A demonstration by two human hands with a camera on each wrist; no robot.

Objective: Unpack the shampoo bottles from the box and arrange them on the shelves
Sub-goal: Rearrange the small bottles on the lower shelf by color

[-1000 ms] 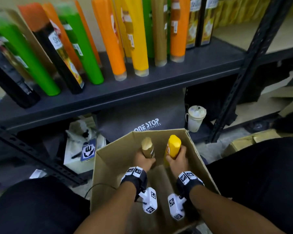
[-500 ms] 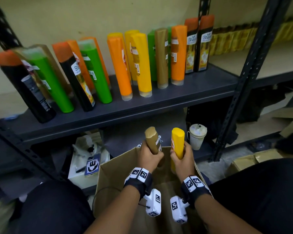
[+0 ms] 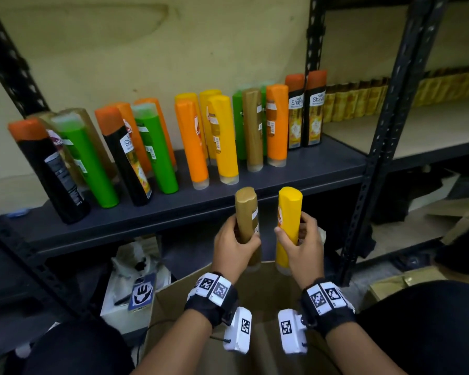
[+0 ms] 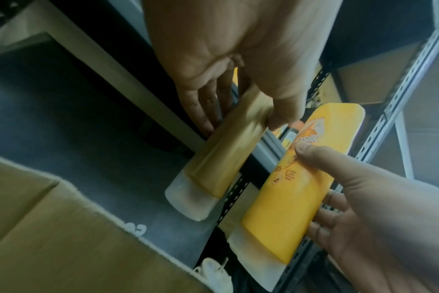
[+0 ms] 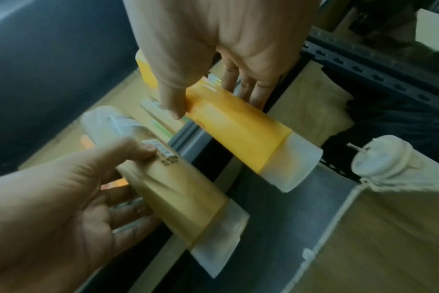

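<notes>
My left hand (image 3: 234, 243) grips a gold-brown shampoo bottle (image 3: 247, 209) upright, and my right hand (image 3: 299, 243) grips a yellow one (image 3: 289, 209) beside it. Both bottles hang cap-down just above the open cardboard box (image 3: 173, 296), in front of the dark shelf (image 3: 173, 209). From the left wrist I see the gold-brown bottle (image 4: 228, 150) under my thumb and fingers, with the yellow bottle (image 4: 298, 178) to its right. The right wrist view has the yellow bottle (image 5: 236, 126) in my fingers and the gold-brown bottle (image 5: 173, 184) in the other hand. Several orange, green, yellow and black bottles (image 3: 222, 136) stand on the shelf.
A black slotted upright (image 3: 385, 131) bounds the shelf on the right, with a paler shelf (image 3: 417, 133) beyond it holding a row of yellow items. Under the shelf lie a white lidded cup (image 5: 379, 156), a grey bag and a white box (image 3: 130, 301). My knees flank the cardboard box.
Both hands have lifted their bottles up out of the box, from inside it to the level of the shelf's front edge. The head view has tilted upward.
</notes>
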